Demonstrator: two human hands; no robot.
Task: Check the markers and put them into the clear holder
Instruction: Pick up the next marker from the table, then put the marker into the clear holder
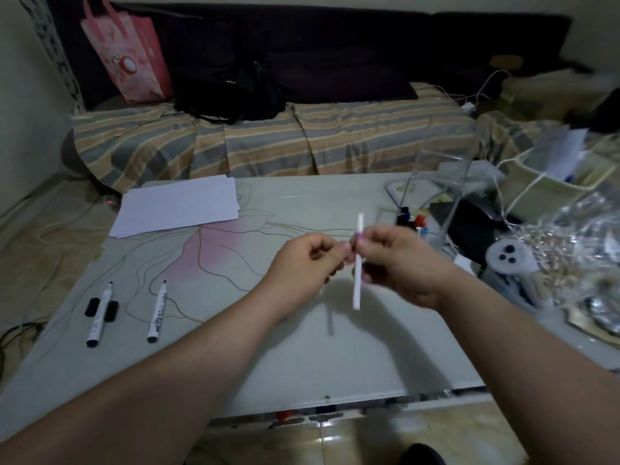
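Head view: I am holding a white marker [357, 263] upright above the table [302, 347], my right hand [396, 260] pinching it near its middle with curled fingers. My left hand [305, 260] is curling its fingers beside the marker, fingertips touching it or something small against it; I cannot tell which. The clear holder [436, 196] is standing on the table beyond my right hand, with several markers already lying inside at its bottom. Two uncapped black markers [100, 313] [157, 312] are lying near the table's left edge, with two black caps [92, 307] [111, 311] beside the leftmost one. Sheets of paper [177, 204] are resting at the table's far left corner.
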